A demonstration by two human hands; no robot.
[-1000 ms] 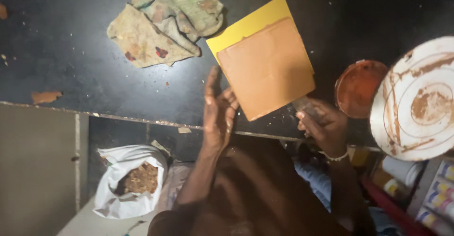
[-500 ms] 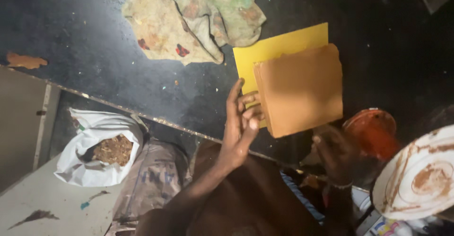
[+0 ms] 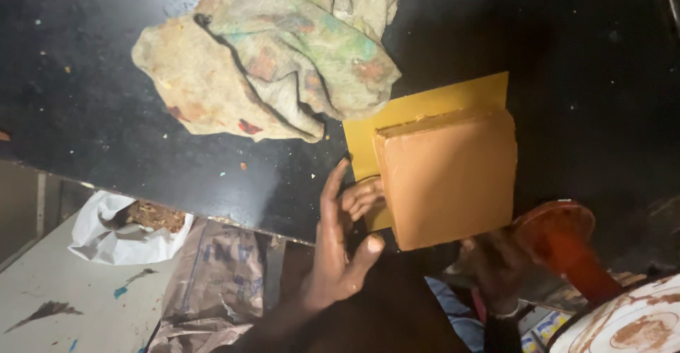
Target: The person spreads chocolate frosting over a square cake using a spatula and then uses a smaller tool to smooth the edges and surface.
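At the black table's (image 3: 106, 126) near edge, left hand (image 3: 340, 247), fingers pressed together, steadies the orange block (image 3: 450, 179) on yellow card (image 3: 425, 109); right hand's (image 3: 496, 268) grip unclear.

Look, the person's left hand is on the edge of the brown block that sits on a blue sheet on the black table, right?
Not quite: the sheet under the brown block is yellow, not blue, as the head view shows. The left hand does rest at the block's edge on the black table.
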